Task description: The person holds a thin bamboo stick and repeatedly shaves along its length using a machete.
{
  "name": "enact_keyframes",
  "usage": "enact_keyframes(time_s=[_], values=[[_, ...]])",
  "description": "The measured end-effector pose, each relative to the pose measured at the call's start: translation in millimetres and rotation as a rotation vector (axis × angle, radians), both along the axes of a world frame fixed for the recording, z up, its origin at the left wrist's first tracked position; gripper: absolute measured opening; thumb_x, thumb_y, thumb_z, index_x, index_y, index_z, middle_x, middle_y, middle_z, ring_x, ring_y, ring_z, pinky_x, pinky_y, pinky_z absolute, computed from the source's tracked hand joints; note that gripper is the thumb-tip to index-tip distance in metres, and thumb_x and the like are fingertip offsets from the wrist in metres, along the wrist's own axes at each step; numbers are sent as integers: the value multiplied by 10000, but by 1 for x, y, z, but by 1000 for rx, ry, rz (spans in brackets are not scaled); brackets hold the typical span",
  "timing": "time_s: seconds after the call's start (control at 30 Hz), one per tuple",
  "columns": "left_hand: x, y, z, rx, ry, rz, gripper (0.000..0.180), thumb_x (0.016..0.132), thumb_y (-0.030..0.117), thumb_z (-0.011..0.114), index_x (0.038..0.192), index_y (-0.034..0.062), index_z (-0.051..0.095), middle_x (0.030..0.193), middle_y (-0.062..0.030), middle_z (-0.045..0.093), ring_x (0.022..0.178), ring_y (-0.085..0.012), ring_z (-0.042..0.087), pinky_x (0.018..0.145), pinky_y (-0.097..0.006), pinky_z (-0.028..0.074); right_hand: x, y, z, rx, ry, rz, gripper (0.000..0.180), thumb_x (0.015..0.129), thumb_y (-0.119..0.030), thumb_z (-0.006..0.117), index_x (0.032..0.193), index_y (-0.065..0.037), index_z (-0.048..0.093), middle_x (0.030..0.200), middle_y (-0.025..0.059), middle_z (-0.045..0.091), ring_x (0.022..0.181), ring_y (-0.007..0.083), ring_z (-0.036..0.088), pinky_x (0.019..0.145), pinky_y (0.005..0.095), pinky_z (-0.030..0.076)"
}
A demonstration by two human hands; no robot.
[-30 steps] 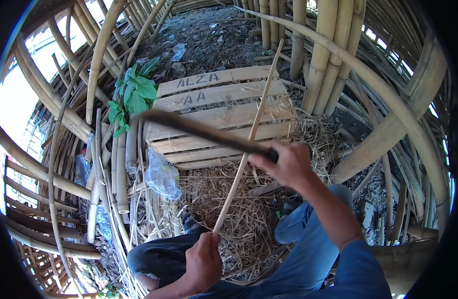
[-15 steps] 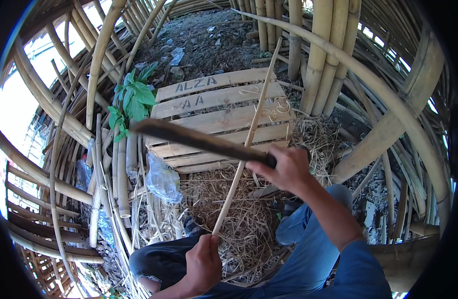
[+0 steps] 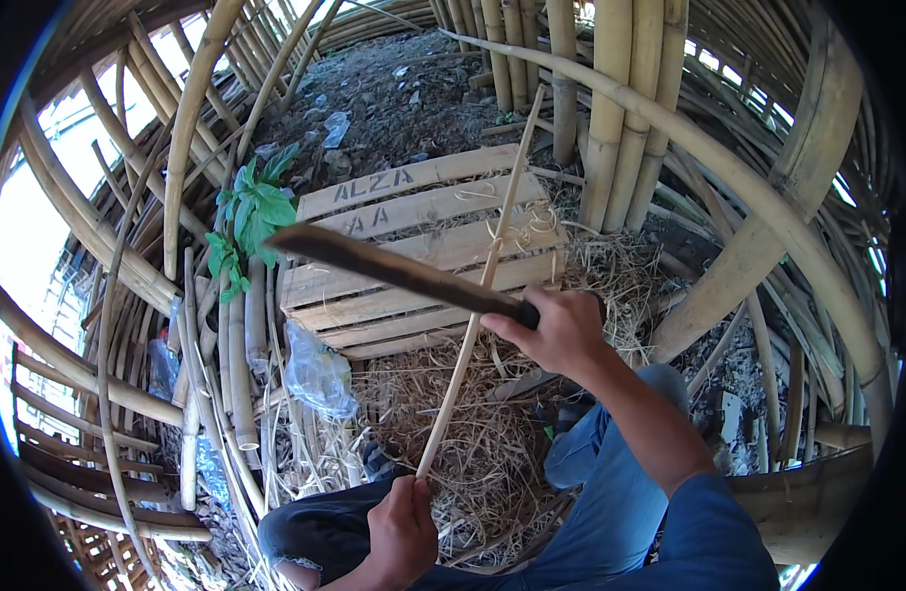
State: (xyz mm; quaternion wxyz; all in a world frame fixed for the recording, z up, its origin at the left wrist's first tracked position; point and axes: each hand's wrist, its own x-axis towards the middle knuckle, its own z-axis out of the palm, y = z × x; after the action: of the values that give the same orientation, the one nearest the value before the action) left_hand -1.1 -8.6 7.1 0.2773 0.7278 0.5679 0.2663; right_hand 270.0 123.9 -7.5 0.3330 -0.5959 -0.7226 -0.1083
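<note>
My right hand [image 3: 563,333] is closed round the dark handle of a machete [image 3: 399,274], whose long worn blade points left. The blade crosses over a pale bamboo strip [image 3: 457,382]; whether it touches the strip I cannot tell. At the strip's lower end, my left hand [image 3: 403,530] grips it between thumb and fingers. From there the strip slants up and away to the right, its far part lying over a slatted wooden crate [image 3: 413,241]. Thin curled shavings rest on the crate's slats.
Shavings [image 3: 472,443] cover the ground between my legs. A clear plastic bag [image 3: 318,372] lies left of the crate, beside a leafy green plant [image 3: 256,212] and bamboo poles [image 3: 238,364]. Thick upright bamboo posts [image 3: 610,118] stand behind right, and a bent pole [image 3: 758,197] arches along the right.
The view has shifted slightly, so the crate and posts sit a little further left. Both hands keep their grips, and the machete stays across the strip in nearly the same place.
</note>
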Motion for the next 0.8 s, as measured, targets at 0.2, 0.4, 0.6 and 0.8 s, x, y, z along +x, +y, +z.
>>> enact_keyframes(time_s=[0.2, 0.4, 0.6, 0.8], values=[[-11, -11, -24, -69, -58, 48, 150, 943, 141, 544, 1039, 38, 594, 832, -190, 657, 674, -310, 645, 547, -382, 476, 23, 20, 11, -277, 244, -128, 693, 856, -747, 355, 617, -125, 546, 415, -79, 405, 328, 73, 435, 293, 261, 363], [-5, -13, 6, 119, 0, -32, 94, 950, 69, 484, 927, 15, 557, 633, -160, 541, 554, -332, 559, 499, -399, 439, 7, 5, 6, 62, 81, 2, 677, 859, -720, 401, 606, -110, 549, 421, -23, 457, 308, 124, 457, 306, 310, 389], [-22, -37, -8, 37, 16, 50, 85, 934, 88, 498, 884, 35, 541, 643, -176, 536, 585, -382, 564, 513, -416, 439, 24, 20, 17, -308, 342, -181, 673, 850, -712, 432, 620, -92, 560, 436, 13, 491, 355, 168, 516, 353, 329, 433], [-36, -48, 0, -1, 118, 73, 33, 869, 59, 528, 900, 57, 538, 706, -177, 553, 637, -383, 578, 558, -403, 459, -11, -10, 4, 76, 88, 52, 691, 840, -718, 448, 631, -73, 579, 422, -10, 467, 359, 137, 516, 322, 336, 419]])
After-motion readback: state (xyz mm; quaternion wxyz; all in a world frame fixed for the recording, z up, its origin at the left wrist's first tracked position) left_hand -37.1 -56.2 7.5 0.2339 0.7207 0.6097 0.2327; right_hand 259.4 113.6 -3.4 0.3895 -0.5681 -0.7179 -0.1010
